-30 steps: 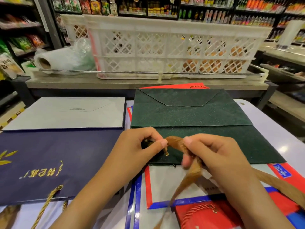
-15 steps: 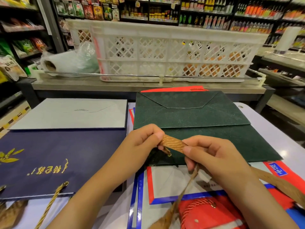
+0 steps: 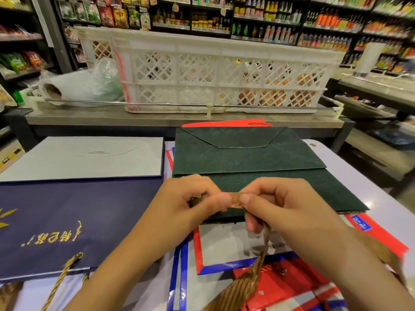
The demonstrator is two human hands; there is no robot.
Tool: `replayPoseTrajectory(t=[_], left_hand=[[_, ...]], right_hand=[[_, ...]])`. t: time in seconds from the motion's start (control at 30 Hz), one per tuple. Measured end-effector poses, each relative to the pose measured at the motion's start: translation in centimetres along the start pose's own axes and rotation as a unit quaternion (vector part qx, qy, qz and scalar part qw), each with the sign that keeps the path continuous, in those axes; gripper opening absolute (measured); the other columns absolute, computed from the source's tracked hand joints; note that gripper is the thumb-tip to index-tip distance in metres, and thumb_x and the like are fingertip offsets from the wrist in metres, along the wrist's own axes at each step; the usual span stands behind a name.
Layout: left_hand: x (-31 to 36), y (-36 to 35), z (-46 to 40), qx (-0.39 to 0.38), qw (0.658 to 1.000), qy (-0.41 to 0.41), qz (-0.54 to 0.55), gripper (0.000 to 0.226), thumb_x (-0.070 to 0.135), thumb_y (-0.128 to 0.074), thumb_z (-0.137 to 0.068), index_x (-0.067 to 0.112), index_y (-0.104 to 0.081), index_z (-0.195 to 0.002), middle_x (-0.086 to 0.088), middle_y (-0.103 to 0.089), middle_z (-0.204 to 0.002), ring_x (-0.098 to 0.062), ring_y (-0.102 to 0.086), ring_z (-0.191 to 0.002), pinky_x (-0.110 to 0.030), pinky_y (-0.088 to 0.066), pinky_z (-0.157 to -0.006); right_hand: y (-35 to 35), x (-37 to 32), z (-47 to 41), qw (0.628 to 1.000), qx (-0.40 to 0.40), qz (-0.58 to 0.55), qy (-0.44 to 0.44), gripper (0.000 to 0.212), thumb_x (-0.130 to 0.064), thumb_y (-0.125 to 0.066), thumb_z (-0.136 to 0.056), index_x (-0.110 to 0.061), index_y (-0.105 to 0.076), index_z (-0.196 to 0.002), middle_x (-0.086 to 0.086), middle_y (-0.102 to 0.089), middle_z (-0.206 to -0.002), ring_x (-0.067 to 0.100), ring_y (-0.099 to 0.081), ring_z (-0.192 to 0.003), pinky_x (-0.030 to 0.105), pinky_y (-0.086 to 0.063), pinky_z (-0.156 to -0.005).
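The worktop (image 3: 381, 198) carries flat paper bags, and beyond it at 12 o'clock stands a white lattice crate (image 3: 213, 70). A navy bag (image 3: 78, 209) with gold lettering lies at 9 o'clock. The dark green bag (image 3: 247, 158) lies flat at the centre, its folded base toward 12 o'clock, over red-and-blue bags (image 3: 280, 286) that show at 6 o'clock. At the green bag's near edge the brown ribbon (image 3: 235, 199) runs from between the two thumbs down toward 6 o'clock. The right grip (image 3: 280, 205) pinches the ribbon between thumb and curled fingers. The left grip (image 3: 190, 198), just at its 9 o'clock, pinches the ribbon's end — perhaps at a small gold eyelet, though blur hides it.
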State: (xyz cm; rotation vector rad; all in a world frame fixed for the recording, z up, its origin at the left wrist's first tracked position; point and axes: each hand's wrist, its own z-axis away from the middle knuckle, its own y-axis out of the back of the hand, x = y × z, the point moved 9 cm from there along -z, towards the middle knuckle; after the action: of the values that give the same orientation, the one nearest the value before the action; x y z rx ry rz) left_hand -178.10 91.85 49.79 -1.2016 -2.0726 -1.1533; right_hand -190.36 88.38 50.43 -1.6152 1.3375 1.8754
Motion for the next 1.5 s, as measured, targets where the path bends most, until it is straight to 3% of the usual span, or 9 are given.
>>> replayPoseTrajectory(t=[0.33, 0.47, 0.7, 0.93, 1.13, 1.23, 1.33, 1.43, 1.5], left_hand=[[-5.2, 3.8, 0.7, 0.225, 0.906, 0.201, 0.297, 0.039, 0.023, -0.05, -0.094, 0.02, -0.057, -0.055, 0.003, -0.054, -0.057, -0.008, -0.055, -0.061, -0.022, -0.05, -0.064], [-5.9, 3.9, 1.0, 0.25, 0.883, 0.224, 0.328, 0.029, 0.025, -0.048, -0.096, 0.014, -0.057, -0.07, 0.005, -0.05, -0.055, -0.009, -0.057, -0.063, -0.021, -0.053, -0.063], [-6.8, 3.7, 1.3, 0.27, 0.871, 0.255, 0.321, 0.027, 0.023, -0.05, -0.097, 0.011, -0.059, -0.075, 0.005, -0.051, -0.055, -0.01, -0.055, -0.061, -0.019, -0.054, -0.062], [-7.2, 3.1, 0.6, 0.232, 0.888, 0.293, 0.268, 0.026, 0.018, -0.047, -0.098, 0.007, -0.067, -0.085, 0.007, -0.062, -0.058, -0.014, -0.057, -0.066, -0.02, -0.056, -0.06], [-6.6, 3.4, -0.2, 0.21, 0.901, 0.308, 0.222, 0.017, 0.013, -0.052, -0.096, 0.01, -0.068, -0.093, 0.0, -0.069, -0.065, -0.013, -0.067, -0.076, -0.024, -0.057, -0.072], [-6.1, 3.1, -0.6, 0.18, 0.921, 0.296, 0.18, 0.017, 0.018, -0.057, -0.094, 0.014, -0.067, -0.107, -0.004, -0.071, -0.087, -0.016, -0.067, -0.09, -0.026, -0.055, -0.083], [-4.9, 3.1, -0.9, 0.139, 0.953, 0.251, -0.098, 0.041, 0.031, -0.066, -0.088, 0.022, -0.055, -0.126, 0.003, -0.057, -0.119, -0.012, -0.053, -0.113, -0.024, -0.039, -0.093], [1.4, 1.4, -1.4, 0.155, 0.953, 0.04, -0.257, 0.034, 0.032, -0.057, -0.09, 0.023, -0.058, -0.122, 0.009, -0.054, -0.118, -0.007, -0.047, -0.11, -0.009, -0.03, -0.09], [4.5, -2.1, -1.8, 0.053, 0.96, -0.075, -0.265, 0.029, 0.035, -0.051, -0.089, 0.023, -0.063, -0.111, 0.011, -0.062, -0.106, -0.006, -0.053, -0.099, -0.012, -0.037, -0.083]], right_hand=[[2.7, 2.5, 1.7, 0.994, -0.039, -0.07, -0.07, 0.017, -0.023, -0.068, -0.087, -0.014, -0.071, -0.073, 0.006, -0.06, -0.058, 0.012, -0.056, -0.05, 0.019, -0.044, -0.053], [4.4, 3.1, 2.7, 0.99, -0.078, -0.057, -0.102, 0.058, -0.07, -0.075, -0.052, -0.016, -0.069, -0.073, 0.007, -0.061, -0.059, 0.017, -0.059, -0.05, 0.019, -0.048, -0.052], [7.0, 4.4, 3.5, 0.98, -0.078, -0.086, -0.159, 0.031, -0.036, -0.059, -0.077, -0.008, -0.064, -0.064, 0.0, -0.023, -0.044, 0.011, -0.012, -0.038, 0.018, -0.009, -0.037], [7.2, 3.7, 1.0, 0.929, -0.146, -0.315, -0.125, 0.022, -0.028, -0.048, -0.072, -0.011, -0.061, -0.074, -0.003, -0.03, -0.058, 0.007, -0.022, -0.043, 0.017, -0.029, -0.038], [7.9, 4.4, -1.8, 0.935, -0.044, -0.329, -0.122, 0.023, -0.008, -0.042, -0.09, -0.002, -0.063, -0.096, 0.0, -0.045, -0.061, 0.006, -0.035, -0.046, 0.015, -0.029, -0.04], [9.2, 5.4, -2.3, 0.965, 0.018, -0.245, -0.094, 0.019, -0.007, -0.05, -0.093, -0.005, -0.068, -0.099, 0.001, -0.059, -0.071, 0.007, -0.051, -0.055, 0.014, -0.043, -0.05], [10.1, 5.7, -2.2, 0.98, 0.079, -0.17, -0.07, 0.011, -0.008, -0.058, -0.092, -0.006, -0.068, -0.097, 0.005, -0.066, -0.075, 0.007, -0.062, -0.062, 0.015, -0.05, -0.057], [10.4, 6.0, -1.7, 0.977, 0.121, -0.164, -0.057, 0.005, -0.005, -0.063, -0.088, -0.003, -0.067, -0.09, 0.009, -0.07, -0.074, 0.01, -0.067, -0.063, 0.014, -0.053, -0.057], [10.2, 6.2, -1.4, 0.976, 0.129, -0.168, -0.049, 0.003, -0.003, -0.064, -0.086, -0.004, -0.067, -0.087, 0.011, -0.072, -0.075, 0.013, -0.07, -0.066, 0.015, -0.054, -0.058]])
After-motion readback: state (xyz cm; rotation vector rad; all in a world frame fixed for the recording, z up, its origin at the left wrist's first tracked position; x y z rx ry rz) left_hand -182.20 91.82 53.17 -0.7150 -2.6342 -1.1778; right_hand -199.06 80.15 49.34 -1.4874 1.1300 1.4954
